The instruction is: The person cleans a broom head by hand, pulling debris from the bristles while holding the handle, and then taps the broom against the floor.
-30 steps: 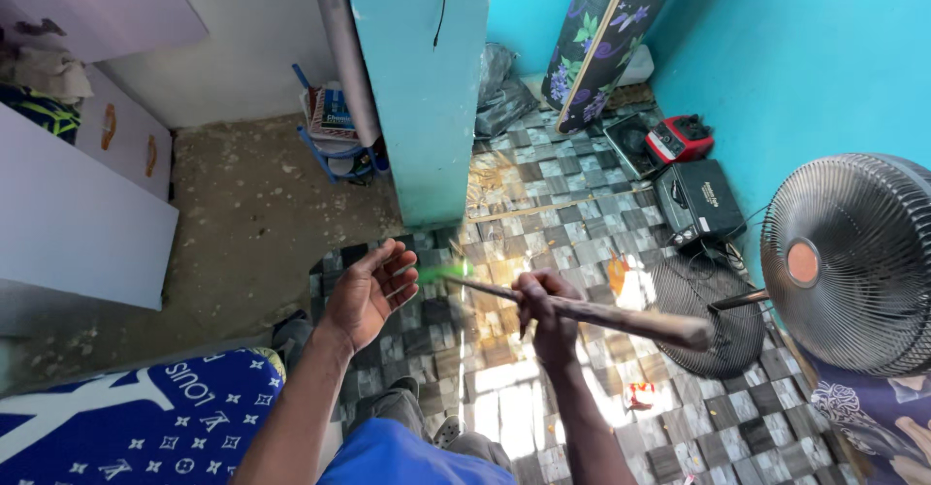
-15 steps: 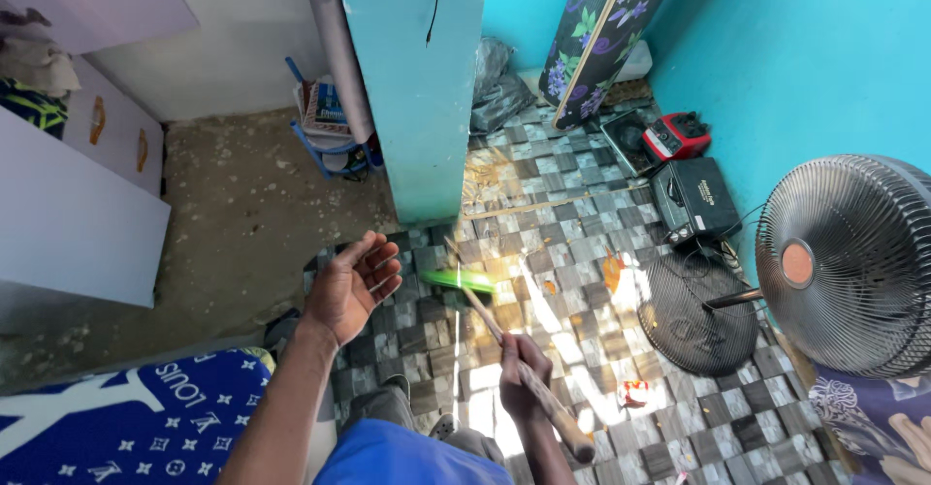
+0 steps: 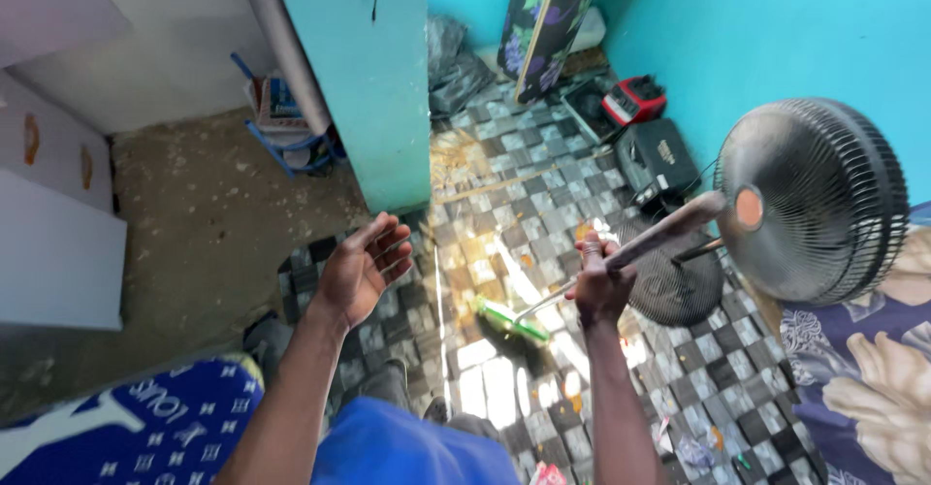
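Closed around the long brown wooden broom handle (image 3: 648,238), my right hand (image 3: 598,281) has its fingers wrapped fully about the shaft at roughly mid-length, the upper end of the handle slanting up to the right across the face of the round black standing fan (image 3: 813,204). Below the fist the shaft runs down and left to the green-edged broom head (image 3: 511,319), which lies low over the grey-and-black checkered tile floor (image 3: 543,165), between my two forearms (whether the bristles actually touch the tiles I cannot tell). My left hand (image 3: 362,270) hangs spread and empty, palm turned up, fingers loosely curled, well apart from the handle.

For a clean stroke I judge the fist should stay firm but low on the shaft, so that the head lies flat to the tiles; the free upper end needs watching, since it passes just beside the fan's grille and could knock it. The black fan guard (image 3: 669,286) lying on the floor and the small scraps of litter (image 3: 693,449) near my right forearm sit close to the head's path. Farther out stand the turquoise pillar (image 3: 373,87), a black box-shaped appliance (image 3: 655,160) and a red one (image 3: 632,100) against the turquoise wall (image 3: 776,29).
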